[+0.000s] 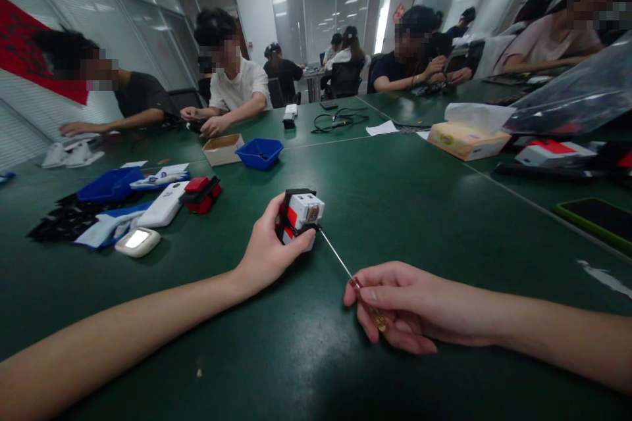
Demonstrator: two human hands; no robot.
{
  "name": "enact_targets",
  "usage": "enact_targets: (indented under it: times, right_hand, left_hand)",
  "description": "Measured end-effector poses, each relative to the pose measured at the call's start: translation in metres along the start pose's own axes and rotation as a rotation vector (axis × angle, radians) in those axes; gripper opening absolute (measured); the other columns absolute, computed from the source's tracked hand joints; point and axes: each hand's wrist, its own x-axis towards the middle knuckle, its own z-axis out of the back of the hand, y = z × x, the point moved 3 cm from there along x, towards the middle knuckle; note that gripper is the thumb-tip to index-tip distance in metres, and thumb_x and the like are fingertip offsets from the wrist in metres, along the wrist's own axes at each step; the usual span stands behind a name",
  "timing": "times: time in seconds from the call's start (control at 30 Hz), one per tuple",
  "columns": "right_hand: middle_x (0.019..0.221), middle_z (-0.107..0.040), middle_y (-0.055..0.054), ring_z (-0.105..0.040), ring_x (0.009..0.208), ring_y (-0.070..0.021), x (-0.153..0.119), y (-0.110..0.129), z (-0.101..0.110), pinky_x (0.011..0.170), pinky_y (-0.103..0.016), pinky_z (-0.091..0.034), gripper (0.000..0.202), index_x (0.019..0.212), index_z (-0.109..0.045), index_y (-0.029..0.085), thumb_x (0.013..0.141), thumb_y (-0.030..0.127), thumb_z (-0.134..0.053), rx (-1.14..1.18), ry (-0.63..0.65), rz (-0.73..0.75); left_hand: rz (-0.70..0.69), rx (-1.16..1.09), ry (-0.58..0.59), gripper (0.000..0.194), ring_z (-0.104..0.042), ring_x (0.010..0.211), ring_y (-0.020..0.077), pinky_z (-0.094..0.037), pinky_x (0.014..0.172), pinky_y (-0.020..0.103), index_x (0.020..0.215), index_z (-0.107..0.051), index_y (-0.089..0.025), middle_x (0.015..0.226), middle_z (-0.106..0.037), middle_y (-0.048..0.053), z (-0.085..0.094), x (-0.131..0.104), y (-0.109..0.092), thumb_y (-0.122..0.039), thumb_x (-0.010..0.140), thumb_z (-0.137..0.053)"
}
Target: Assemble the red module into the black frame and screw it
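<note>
My left hand [274, 243] grips a small white and red device [305, 209] with a black frame around it, held above the green table [276, 348]. In my right hand [395, 306] is a screwdriver [338, 256] with a translucent amber handle, pinched between thumb and fingers. Its thin metal shaft points up and to the left, and the tip meets the lower right corner of the black frame. Whether a screw sits at the tip is too small to tell.
Left: a red and black block [200, 194], a white phone-like object [162, 204], a white oval device [137, 242] and blue-white packets. Beyond: a blue tray [259, 152], a cardboard box [222, 149]. Right: a tissue pack [468, 138], a green-edged phone [597, 222]. People sit across.
</note>
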Motion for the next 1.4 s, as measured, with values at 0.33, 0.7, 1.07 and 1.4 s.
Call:
enact_targets:
  times: [0.33, 0.7, 1.07, 1.4]
  right_hand:
    - [0.072, -0.070, 0.001, -0.041, 0.040, -0.0001, -0.0027, 0.0002, 0.0017, 0.037, -0.012, -0.027, 0.050, 0.100, -0.048, 0.018, 0.083, 0.046, -0.086, -0.016, -0.016, 0.000]
    - [0.084, -0.072, -0.003, -0.055, 0.042, -0.0023, -0.0033, 0.0028, -0.0016, 0.035, -0.010, -0.037, 0.037, 0.105, -0.060, 0.014, 0.092, 0.045, -0.073, -0.026, 0.012, -0.032]
    - [0.081, -0.075, -0.004, -0.054, 0.043, -0.0037, -0.0032, -0.0002, 0.0023, 0.036, -0.012, -0.032, 0.050, 0.098, -0.046, 0.019, 0.082, 0.045, -0.085, 0.027, -0.055, -0.025]
    - [0.080, -0.074, -0.004, -0.054, 0.044, -0.0032, -0.0029, 0.0002, 0.0059, 0.036, -0.012, -0.031, 0.050, 0.103, -0.052, 0.016, 0.082, 0.046, -0.086, 0.007, -0.037, -0.009]
  left_hand:
    - [0.001, -0.002, 0.005, 0.061, -0.070, 0.111, 0.0273, -0.055, 0.102, 0.042, 0.135, -0.052, -0.017, 0.126, -0.070, 0.011, 0.0002, 0.0002, -0.0018, -0.033, 0.082, -0.077]
    - [-0.035, -0.010, 0.023, 0.061, -0.071, 0.109, 0.0260, -0.056, 0.100, 0.039, 0.136, -0.051, -0.017, 0.125, -0.070, 0.011, 0.0005, -0.0005, -0.0034, -0.031, 0.083, -0.077]
    - [0.002, -0.020, 0.009, 0.062, -0.070, 0.108, 0.0262, -0.055, 0.100, 0.040, 0.136, -0.052, -0.015, 0.124, -0.070, 0.011, 0.0008, 0.0004, -0.0008, -0.031, 0.082, -0.078]
    - [-0.008, -0.016, 0.002, 0.061, -0.070, 0.109, 0.0256, -0.055, 0.101, 0.040, 0.135, -0.052, -0.014, 0.124, -0.070, 0.011, 0.0002, 0.0008, 0.0005, -0.030, 0.082, -0.078]
